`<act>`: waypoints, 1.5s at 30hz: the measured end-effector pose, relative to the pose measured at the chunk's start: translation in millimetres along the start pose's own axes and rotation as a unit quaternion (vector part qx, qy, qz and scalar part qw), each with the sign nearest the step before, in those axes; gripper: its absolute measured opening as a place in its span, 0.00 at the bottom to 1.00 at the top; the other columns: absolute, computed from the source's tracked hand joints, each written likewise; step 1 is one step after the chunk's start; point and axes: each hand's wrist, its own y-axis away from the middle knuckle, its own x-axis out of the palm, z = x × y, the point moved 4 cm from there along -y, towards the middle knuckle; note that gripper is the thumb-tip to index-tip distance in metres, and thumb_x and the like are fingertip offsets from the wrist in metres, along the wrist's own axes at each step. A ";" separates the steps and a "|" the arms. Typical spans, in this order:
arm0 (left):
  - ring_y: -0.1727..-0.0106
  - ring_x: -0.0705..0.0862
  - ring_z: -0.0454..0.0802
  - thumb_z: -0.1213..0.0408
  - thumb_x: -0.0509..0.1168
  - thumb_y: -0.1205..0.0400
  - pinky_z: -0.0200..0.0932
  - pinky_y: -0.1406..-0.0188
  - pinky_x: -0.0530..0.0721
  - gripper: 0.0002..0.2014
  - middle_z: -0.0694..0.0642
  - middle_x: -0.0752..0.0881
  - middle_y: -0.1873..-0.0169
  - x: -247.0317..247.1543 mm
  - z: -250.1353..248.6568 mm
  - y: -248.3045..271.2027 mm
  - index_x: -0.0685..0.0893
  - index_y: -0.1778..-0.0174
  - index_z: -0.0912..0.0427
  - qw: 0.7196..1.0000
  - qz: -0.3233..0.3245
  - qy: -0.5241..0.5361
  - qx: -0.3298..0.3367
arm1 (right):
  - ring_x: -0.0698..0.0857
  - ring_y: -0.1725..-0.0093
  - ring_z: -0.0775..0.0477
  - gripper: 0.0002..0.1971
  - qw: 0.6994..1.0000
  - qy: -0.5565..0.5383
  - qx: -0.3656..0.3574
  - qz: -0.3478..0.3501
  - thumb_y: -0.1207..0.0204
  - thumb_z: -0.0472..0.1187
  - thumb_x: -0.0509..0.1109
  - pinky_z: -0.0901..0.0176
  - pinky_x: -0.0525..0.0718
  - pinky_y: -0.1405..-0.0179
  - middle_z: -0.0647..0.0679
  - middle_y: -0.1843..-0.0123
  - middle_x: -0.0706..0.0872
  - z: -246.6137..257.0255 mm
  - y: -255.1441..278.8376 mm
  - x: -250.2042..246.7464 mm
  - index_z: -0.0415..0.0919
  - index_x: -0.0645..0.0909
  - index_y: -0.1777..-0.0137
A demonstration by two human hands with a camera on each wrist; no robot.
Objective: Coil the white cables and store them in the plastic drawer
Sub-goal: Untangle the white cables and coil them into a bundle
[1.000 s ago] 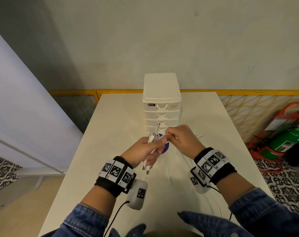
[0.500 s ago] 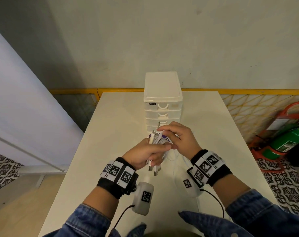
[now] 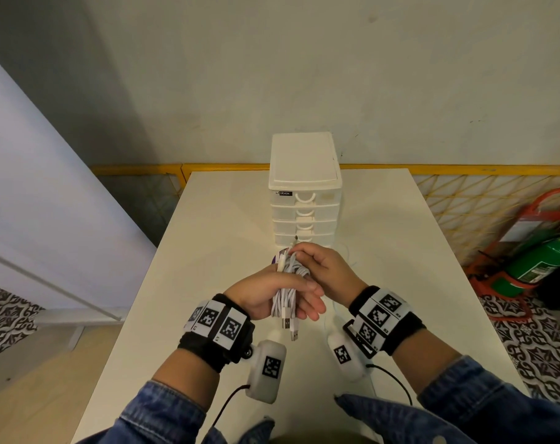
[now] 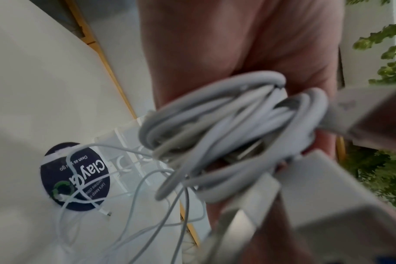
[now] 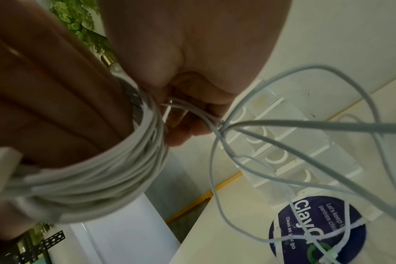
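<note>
Winding proceeds above the white rectangular table (image 3: 227, 238), in front of the closed white plastic drawer unit (image 3: 304, 200).

1. Left hand (image 3: 266, 293): its fingers are curled round the coiled bundle of white cables (image 3: 286, 283), with USB plugs (image 3: 291, 328) hanging below the palm. Judgement: keep this grip firm but not crushing, so that finished loops stay stacked and do not slide off toward the plugs.

2. Right hand (image 3: 325, 267): it pinches the loose white cable strands (image 5: 192, 109) at the top of the bundle. Feed each new turn flat beside the last, under light tension.

3. Slack: thin white strands (image 5: 283, 178) trail down over a round dark-blue sticker (image 5: 317, 228) on the table, near the drawer unit's base. Draw this slack in steadily; a snag or kink there appears the likeliest fault.

4. No drawer appears pulled out. Finish the coil before freeing a hand to open one.
</note>
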 end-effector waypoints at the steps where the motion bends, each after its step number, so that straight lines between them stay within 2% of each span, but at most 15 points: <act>1: 0.73 0.88 0.49 0.65 0.63 0.24 0.37 0.71 0.85 0.11 0.58 0.90 0.72 0.4 -0.1 0.4 0.91 0.64 0.60 1.000 0.002 0.001 0.001 | 0.84 0.52 0.60 0.11 1.000 -0.003 -0.005 0.006 0.22 0.45 0.58 0.66 0.79 0.47 0.57 0.55 0.86 0.5 0.0 0.2 0.60 0.81 0.54; 6: 0.88 0.74 0.46 0.66 0.61 0.23 0.34 0.82 0.74 0.15 0.51 0.74 0.91 2.4 -2.5 -0.6 0.85 0.46 0.70 0.999 0.005 0.030 0.033 | 0.85 0.50 0.54 0.11 1.000 -0.011 -0.010 0.014 0.23 0.54 0.58 0.58 0.81 0.46 0.59 0.55 0.87 1.0 0.5 -1.5 0.59 0.82 0.53; 11: 0.89 0.69 0.43 0.63 0.61 0.21 0.33 0.83 0.68 0.13 0.47 0.68 0.92 2.6 -14.3 -1.5 0.89 0.52 0.65 0.993 -0.009 0.081 0.087 | 0.85 0.54 0.55 0.12 0.999 -0.012 0.019 -0.037 0.27 0.54 0.60 0.51 0.80 0.43 0.59 0.60 0.89 -7.7 -2.4 -8.6 0.59 0.85 0.59; 13: 0.89 0.70 0.41 0.61 0.67 0.22 0.32 0.83 0.70 0.10 0.45 0.69 0.91 -1.0 -22.9 1.1 0.89 0.53 0.63 0.984 0.007 0.108 0.140 | 0.86 0.54 0.45 0.17 0.997 0.053 0.050 -0.030 0.23 0.57 0.59 0.46 0.81 0.44 0.49 0.57 0.91 -18.3 1.2 -13.5 0.49 0.85 0.57; 15: 0.89 0.71 0.39 0.56 0.72 0.25 0.32 0.84 0.72 0.11 0.46 0.70 0.92 -9.5 -31.8 3.7 0.89 0.56 0.61 0.972 0.013 0.151 0.181 | 0.86 0.56 0.46 0.18 0.991 0.114 0.065 -0.013 0.21 0.56 0.59 0.52 0.81 0.51 0.45 0.60 0.89 -27.7 8.9 -16.7 0.47 0.82 0.62; 19: 0.90 0.70 0.39 0.48 0.70 0.25 0.34 0.83 0.71 0.17 0.44 0.70 0.92 -16.0 -40.8 6.2 0.89 0.57 0.61 0.951 0.024 0.213 0.221 | 0.83 0.58 0.53 0.12 0.983 0.167 0.075 -0.014 0.18 0.44 0.59 0.65 0.75 0.55 0.52 0.62 0.86 -38.9 13.2 -18.7 0.51 0.78 0.63; 23: 0.87 0.74 0.39 0.47 0.64 0.21 0.34 0.82 0.69 0.20 0.47 0.72 0.91 -15.6 -59.4 13.1 0.89 0.54 0.62 0.914 0.068 0.271 0.294 | 0.84 0.53 0.49 0.08 0.979 0.174 0.111 -0.003 0.18 0.46 0.59 0.61 0.76 0.50 0.50 0.56 0.87 -53.4 17.2 -19.2 0.45 0.76 0.56; 26: 0.86 0.72 0.39 0.42 0.59 0.24 0.33 0.78 0.74 0.25 0.46 0.73 0.89 -23.7 -73.5 20.3 0.88 0.54 0.60 0.894 0.013 0.295 0.337 | 0.82 0.58 0.47 0.09 0.981 0.164 0.101 -0.012 0.17 0.44 0.57 0.58 0.75 0.56 0.48 0.61 0.84 -52.9 26.1 -15.4 0.44 0.73 0.56; 29: 0.83 0.70 0.40 0.38 0.53 0.24 0.33 0.69 0.75 0.27 0.46 0.71 0.88 -36.1 -76.4 24.1 0.85 0.54 0.57 0.871 -0.069 0.318 0.369 | 0.79 0.66 0.61 0.10 0.988 0.132 0.076 -0.031 0.16 0.44 0.54 0.62 0.76 0.59 0.59 0.65 0.80 -44.6 29.5 -5.9 0.44 0.77 0.47; 31: 0.81 0.71 0.40 0.38 0.48 0.20 0.34 0.66 0.73 0.27 0.46 0.71 0.86 -44.4 -76.8 25.8 0.83 0.53 0.55 0.861 -0.112 0.317 0.382 | 0.81 0.60 0.67 0.13 0.989 0.140 0.053 -0.016 0.16 0.43 0.55 0.70 0.77 0.56 0.64 0.58 0.84 -38.1 30.0 0.7 0.45 0.79 0.38; 33: 0.78 0.73 0.41 0.39 0.46 0.18 0.35 0.67 0.75 0.27 0.45 0.71 0.85 -53.3 -73.7 27.0 0.81 0.50 0.56 0.852 -0.166 0.310 0.386 | 0.83 0.48 0.64 0.15 0.984 0.175 0.030 0.030 0.17 0.44 0.58 0.72 0.77 0.46 0.61 0.46 0.86 -31.1 30.0 8.6 0.46 0.80 0.35; 36: 0.73 0.77 0.44 0.43 0.49 0.16 0.38 0.63 0.79 0.23 0.46 0.74 0.81 -61.4 -64.9 28.6 0.80 0.45 0.58 0.846 -0.239 0.279 0.386 | 0.84 0.41 0.56 0.16 0.967 0.229 0.006 0.109 0.18 0.49 0.59 0.59 0.81 0.38 0.53 0.39 0.87 -20.8 30.2 21.2 0.48 0.81 0.36; 38: 0.71 0.79 0.46 0.46 0.50 0.15 0.42 0.61 0.79 0.22 0.48 0.75 0.79 -66.0 -57.6 28.7 0.79 0.42 0.60 0.852 -0.280 0.236 0.374 | 0.87 0.45 0.50 0.17 0.955 0.262 -0.019 0.140 0.19 0.53 0.58 0.52 0.84 0.43 0.48 0.43 0.90 -10.2 30.9 25.7 0.50 0.81 0.36; 41: 0.68 0.81 0.48 0.49 0.53 0.15 0.44 0.64 0.79 0.21 0.49 0.77 0.76 -70.1 -48.2 27.9 0.79 0.38 0.60 0.869 -0.347 0.103 0.338 | 0.86 0.49 0.50 0.18 0.945 0.281 -0.042 0.161 0.21 0.50 0.59 0.57 0.82 0.48 0.48 0.44 0.89 6.4 29.5 23.7 0.49 0.80 0.35; 45: 0.70 0.81 0.49 0.57 0.56 0.14 0.42 0.65 0.78 0.10 0.54 0.79 0.76 -60.3 -40.4 19.1 0.80 0.48 0.56 0.882 -0.362 -0.098 0.285 | 0.83 0.44 0.50 0.18 0.938 0.297 -0.078 0.161 0.20 0.46 0.59 0.58 0.80 0.46 0.48 0.41 0.87 27.4 25.8 22.1 0.46 0.78 0.33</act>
